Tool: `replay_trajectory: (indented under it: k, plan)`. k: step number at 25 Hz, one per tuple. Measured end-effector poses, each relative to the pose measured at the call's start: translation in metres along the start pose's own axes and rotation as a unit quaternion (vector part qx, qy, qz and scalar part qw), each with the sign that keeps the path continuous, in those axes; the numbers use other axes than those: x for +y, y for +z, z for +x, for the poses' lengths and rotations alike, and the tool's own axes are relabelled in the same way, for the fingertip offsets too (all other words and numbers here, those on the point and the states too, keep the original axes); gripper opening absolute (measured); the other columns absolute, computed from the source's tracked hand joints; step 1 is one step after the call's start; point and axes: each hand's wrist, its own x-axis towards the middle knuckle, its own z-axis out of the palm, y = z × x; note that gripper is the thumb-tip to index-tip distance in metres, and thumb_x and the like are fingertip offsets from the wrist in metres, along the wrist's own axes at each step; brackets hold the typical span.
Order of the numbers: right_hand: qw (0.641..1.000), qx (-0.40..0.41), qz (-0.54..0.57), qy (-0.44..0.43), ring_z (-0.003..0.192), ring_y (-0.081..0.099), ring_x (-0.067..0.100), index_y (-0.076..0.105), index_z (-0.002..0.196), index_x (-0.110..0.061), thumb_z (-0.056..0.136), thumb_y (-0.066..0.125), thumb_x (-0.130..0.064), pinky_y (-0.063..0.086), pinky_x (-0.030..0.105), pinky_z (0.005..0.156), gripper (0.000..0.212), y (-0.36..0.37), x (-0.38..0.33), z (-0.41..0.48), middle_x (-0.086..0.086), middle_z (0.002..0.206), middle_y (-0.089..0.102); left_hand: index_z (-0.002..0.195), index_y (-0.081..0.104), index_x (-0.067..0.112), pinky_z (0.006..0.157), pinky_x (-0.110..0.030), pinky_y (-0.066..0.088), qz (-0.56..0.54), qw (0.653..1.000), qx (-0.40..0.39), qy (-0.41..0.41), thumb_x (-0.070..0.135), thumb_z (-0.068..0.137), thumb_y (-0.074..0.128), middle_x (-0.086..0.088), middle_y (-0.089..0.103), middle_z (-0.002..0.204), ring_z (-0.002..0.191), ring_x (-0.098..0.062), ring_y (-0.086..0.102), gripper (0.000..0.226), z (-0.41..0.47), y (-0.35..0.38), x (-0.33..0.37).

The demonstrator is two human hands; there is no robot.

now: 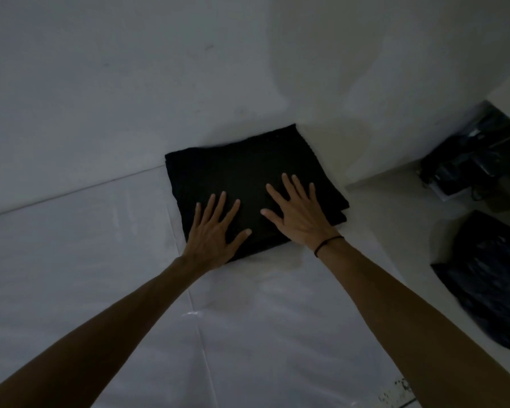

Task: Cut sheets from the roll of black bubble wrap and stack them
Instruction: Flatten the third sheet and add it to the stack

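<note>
White-covered bench [71,275] runs up to a white wall [130,83]. Black crumpled plastic [489,278] sits past the bench's right edge, too dark to identify. Stack of black bubble wrap sheets [236,169] lies at the bench's far edge, touching the wall, near the right corner. Left hand [212,234] and right hand [298,213] press flat on the stack's near half, fingers straight and spread, gripping nothing. Thin black band [327,244] on right wrist.

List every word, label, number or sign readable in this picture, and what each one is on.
None can be read.
The dark marks on the white table cover: too blurred to tell if they are print.
The stack of black sheets: no print visible.
</note>
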Motion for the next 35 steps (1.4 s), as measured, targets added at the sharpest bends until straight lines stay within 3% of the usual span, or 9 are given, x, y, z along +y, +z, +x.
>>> replay_trajectory:
  k: [7, 10, 13, 16, 19, 22, 26, 29, 35]
  plan:
    - [0.998, -0.055, 0.022, 0.017, 0.153, -0.008, 0.03, 0.002, 0.158, -0.035, 0.09, 0.021, -0.079, 0.0, 0.06, 0.121, 0.083, 0.01, 0.01, 0.006, 0.008, 0.167, -0.007, 0.159, 0.002, 0.028, 0.123, -0.053, 0.0, -0.002, 0.999, -0.005, -0.053, 0.087, 0.084, 0.023, -0.009, -0.009, 0.166, 0.153, -0.027, -0.01, 0.098, -0.026, 0.009, 0.002]
    - [0.998, -0.055, 0.026, 0.025, 0.154, -0.004, 0.031, 0.005, 0.158, -0.033, 0.092, 0.022, -0.076, 0.004, 0.061, 0.12, 0.081, 0.002, 0.007, -0.009, 0.009, 0.167, -0.004, 0.156, 0.021, 0.026, 0.121, -0.06, 0.013, 0.041, 0.995, 0.009, 0.086, 0.077, 0.089, 0.029, -0.01, 0.01, 0.165, 0.153, -0.03, 0.007, 0.085, -0.027, 0.001, 0.002]
    - [0.976, 0.095, 0.051, 0.187, 0.147, 0.024, 0.038, 0.025, 0.155, -0.018, 0.099, 0.037, -0.06, 0.02, 0.059, 0.116, 0.071, -0.006, 0.029, -0.02, 0.018, 0.16, 0.026, 0.149, 0.035, 0.027, 0.122, -0.053, 0.019, -0.023, 0.99, -0.002, 0.142, 0.062, 0.1, 0.02, -0.002, 0.028, 0.161, 0.151, -0.019, 0.014, 0.062, -0.029, 0.004, -0.001]
    - [0.929, 0.112, 0.138, 0.324, 0.124, 0.045, 0.038, 0.052, 0.135, -0.006, 0.1, 0.05, -0.041, 0.039, 0.05, 0.101, 0.05, -0.014, 0.056, -0.021, 0.023, 0.132, 0.054, 0.144, 0.043, 0.024, 0.122, -0.048, 0.019, -0.063, 0.989, 0.034, 0.128, 0.058, 0.101, 0.023, 0.0, 0.036, 0.156, 0.15, -0.017, 0.021, 0.059, -0.03, 0.012, -0.002]
    - [0.929, 0.187, 0.159, 0.276, 0.11, 0.051, 0.033, 0.063, 0.113, -0.009, 0.103, 0.049, -0.027, 0.041, 0.046, 0.092, 0.025, -0.018, 0.058, -0.024, 0.016, 0.114, 0.06, 0.134, 0.058, 0.017, 0.116, -0.051, 0.033, -0.037, 0.976, 0.126, 0.174, 0.04, 0.102, 0.041, -0.005, 0.053, 0.145, 0.14, -0.021, 0.042, 0.043, -0.031, 0.018, 0.001]
    - [0.919, 0.211, 0.191, 0.272, 0.102, 0.056, 0.03, 0.061, 0.106, -0.009, 0.104, 0.046, -0.027, 0.043, 0.044, 0.087, 0.023, -0.021, 0.058, -0.038, 0.013, 0.107, 0.062, 0.128, 0.064, 0.014, 0.113, -0.05, 0.037, -0.041, 0.956, 0.203, 0.206, 0.027, 0.101, 0.051, -0.005, 0.058, 0.139, 0.134, -0.022, 0.051, 0.033, -0.042, 0.02, 0.006]
    - [0.912, 0.184, 0.21, 0.3, 0.124, 0.048, 0.033, 0.048, 0.138, -0.009, 0.102, 0.05, -0.038, 0.042, 0.046, 0.098, 0.046, -0.001, 0.051, -0.062, 0.016, 0.136, 0.051, 0.145, 0.043, 0.024, 0.116, -0.055, 0.03, 0.027, 0.981, 0.097, 0.167, 0.054, 0.103, 0.031, -0.006, 0.039, 0.155, 0.146, -0.025, 0.032, 0.053, -0.05, 0.022, 0.01]
    - [0.885, 0.173, 0.29, 0.32, 0.137, 0.037, 0.032, 0.025, 0.154, -0.015, 0.099, 0.049, -0.052, 0.038, 0.049, 0.108, 0.071, 0.016, 0.035, -0.069, 0.017, 0.153, 0.036, 0.151, 0.033, 0.027, 0.119, -0.051, 0.023, 0.054, 0.988, 0.067, 0.131, 0.05, 0.102, 0.031, -0.008, 0.026, 0.161, 0.15, -0.028, 0.021, 0.054, -0.043, 0.027, 0.014]
    - [0.909, 0.163, 0.291, 0.249, 0.125, 0.047, 0.035, 0.04, 0.149, -0.008, 0.105, 0.045, -0.026, 0.036, 0.048, 0.111, 0.048, 0.019, 0.054, -0.033, 0.02, 0.137, 0.048, 0.152, 0.035, 0.028, 0.115, -0.059, 0.03, 0.046, 0.994, 0.05, 0.084, 0.05, 0.102, 0.03, -0.013, 0.025, 0.161, 0.149, -0.032, 0.025, 0.054, -0.034, 0.022, 0.023]
